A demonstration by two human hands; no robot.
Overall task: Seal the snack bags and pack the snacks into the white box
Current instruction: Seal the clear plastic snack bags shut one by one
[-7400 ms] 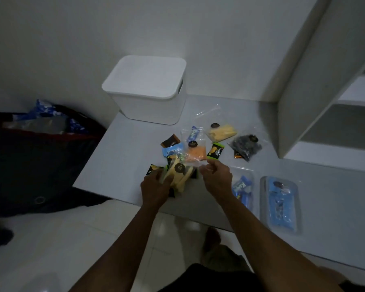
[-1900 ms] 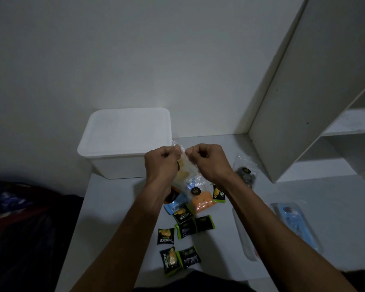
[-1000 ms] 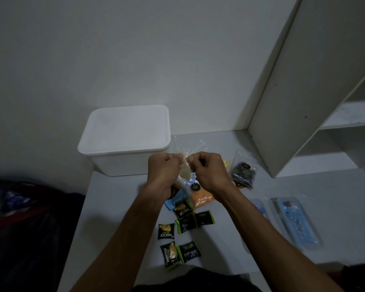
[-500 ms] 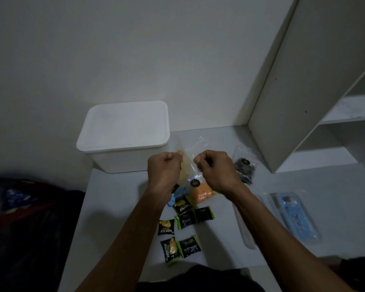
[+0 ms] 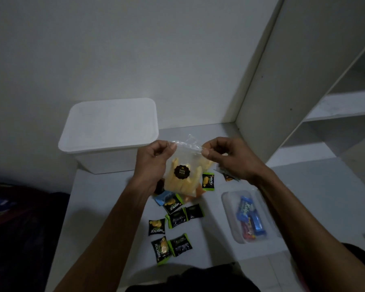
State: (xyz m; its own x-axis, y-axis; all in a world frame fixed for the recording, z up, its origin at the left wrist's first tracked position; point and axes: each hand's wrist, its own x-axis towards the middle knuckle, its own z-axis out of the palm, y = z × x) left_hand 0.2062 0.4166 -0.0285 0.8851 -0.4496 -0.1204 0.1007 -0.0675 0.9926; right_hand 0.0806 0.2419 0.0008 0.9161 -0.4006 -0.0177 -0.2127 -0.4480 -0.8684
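**Operator:** Both hands — what do they hold?

**Technician:** One bag [image 5: 182, 175] of yellow sticks, held upright above the table [image 5: 105, 199]. The left hand [image 5: 154, 163] pinches the bag's top left corner between thumb and forefinger; the right hand [image 5: 230, 159] pinches the top right corner the same way. The other fingers of each hand are curled in. The clear top strip is stretched between the two pinches.

**Operator:** Step in hand?

**Technician:** Sealing, by the look of it. Whether the strip is pressed shut along its whole length cannot be told; the plastic above it is crumpled and clear.

**Operator:** Where is the box?

**Technician:** The white box [image 5: 110, 133] stands at the back left of the table, against the wall, just behind the left hand. Its lid [image 5: 112, 121] is on.

**Operator:** Next move?

**Technician:** Probably a run of thumb and forefinger along the strip to confirm closure. After that the lid must come off — this calls for a free hand, so the bag goes down or passes to one hand.

**Operator:** What else is left to pack?

**Technician:** Small dark sachets [image 5: 173, 224] lie loose below the bag. A clear bag of blue bars [image 5: 249, 218] lies to the right, under the right forearm. Packing appears not yet begun.
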